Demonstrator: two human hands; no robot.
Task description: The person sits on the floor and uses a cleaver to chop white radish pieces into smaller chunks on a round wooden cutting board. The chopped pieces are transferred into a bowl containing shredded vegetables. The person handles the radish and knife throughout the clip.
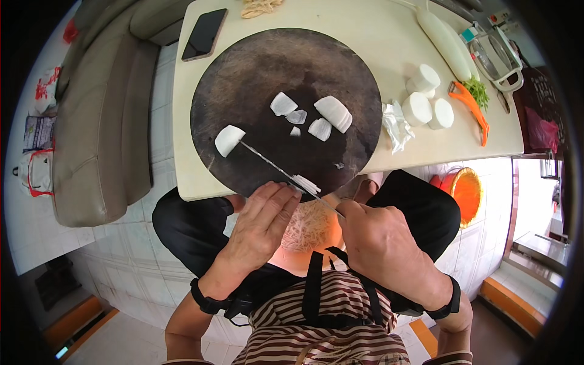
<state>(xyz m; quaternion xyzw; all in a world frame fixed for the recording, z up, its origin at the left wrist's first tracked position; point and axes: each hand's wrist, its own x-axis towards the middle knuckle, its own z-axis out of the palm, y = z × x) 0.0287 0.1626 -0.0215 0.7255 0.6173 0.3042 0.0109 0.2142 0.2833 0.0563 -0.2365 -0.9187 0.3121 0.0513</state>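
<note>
My right hand (pixel 376 242) is closed around the handle of a kitchen knife (pixel 280 171), whose blade lies across the near part of a round dark wooden chopping board (pixel 255 68). My left hand (pixel 262 223) is at the board's near edge, fingertips beside the blade; whether it presses on anything beneath is hidden. Thin white radish strips (pixel 306 184) lie against the blade. A white radish chunk (pixel 229 140) sits by the blade's far end. Farther back are a sliced radish piece (pixel 333 113) and several smaller pieces. Below the board, between the knees, a container (pixel 299 260) holds shredded radish (pixel 305 228).
Right of the board stand peeled radish chunks (pixel 417 109), crumpled foil (pixel 397 125), an orange peeler (pixel 472 107) and a whole white radish (pixel 442 41). A phone (pixel 204 34) lies at the table's far left corner. An orange-lined bucket (pixel 467 196) is on the floor, right.
</note>
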